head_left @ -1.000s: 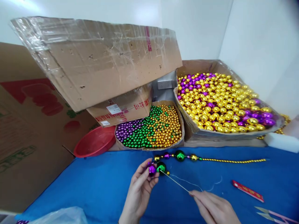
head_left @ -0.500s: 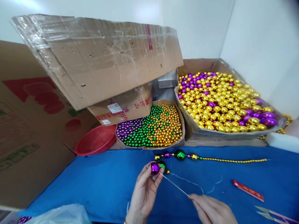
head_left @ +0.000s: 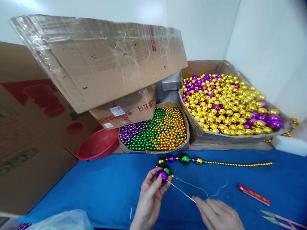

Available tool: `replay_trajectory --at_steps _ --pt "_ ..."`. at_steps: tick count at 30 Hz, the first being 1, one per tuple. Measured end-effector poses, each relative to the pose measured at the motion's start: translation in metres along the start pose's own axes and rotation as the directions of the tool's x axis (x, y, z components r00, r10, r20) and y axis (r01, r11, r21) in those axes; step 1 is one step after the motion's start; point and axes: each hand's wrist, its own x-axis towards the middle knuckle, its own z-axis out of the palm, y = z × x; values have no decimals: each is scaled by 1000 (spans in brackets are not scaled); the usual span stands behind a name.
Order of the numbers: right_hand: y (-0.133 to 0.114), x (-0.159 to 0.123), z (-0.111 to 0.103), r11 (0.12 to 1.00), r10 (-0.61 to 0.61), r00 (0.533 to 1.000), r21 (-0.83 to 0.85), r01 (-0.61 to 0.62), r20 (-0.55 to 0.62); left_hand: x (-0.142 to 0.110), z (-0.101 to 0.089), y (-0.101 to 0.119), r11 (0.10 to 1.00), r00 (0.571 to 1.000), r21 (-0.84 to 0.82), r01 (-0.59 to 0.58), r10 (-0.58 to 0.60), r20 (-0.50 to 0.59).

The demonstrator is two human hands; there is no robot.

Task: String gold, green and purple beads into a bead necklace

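Between the thumb and fingers of my left hand sits a shiny purple bead. My right hand pinches the near end of a long thin needle, whose far end meets that bead. Just behind the fingers lies a large green bead with a small gold bead beside it. A bead strand of gold, purple and green balls stretches right into a twisted gold section. White thread curves across the blue cloth toward my right hand.
On the blue cloth lie a red packet and pink-handled scissors. Behind stand a carton of small beads, a larger carton of gold and purple beads, a red basin and stacked cardboard boxes.
The purple bead has shifted slightly right and down, and my left thumb now lies across its front. My right hand has moved only slightly, still pinching the needle.
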Motion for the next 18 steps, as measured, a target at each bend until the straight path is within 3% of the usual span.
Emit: replay_trajectory --at_steps 6,12,18 --pt "-2 6 10 1000 11 1000 30 -11 -20 -7 3 -5 998 999 64 -19 16 47" --pt "-2 8 6 996 30 999 85 -32 14 -8 2 -3 998 999 60 -7 4 36" --pt "-6 14 10 999 10 1000 33 -9 -6 -11 9 -9 993 1000 115 -19 18 7"
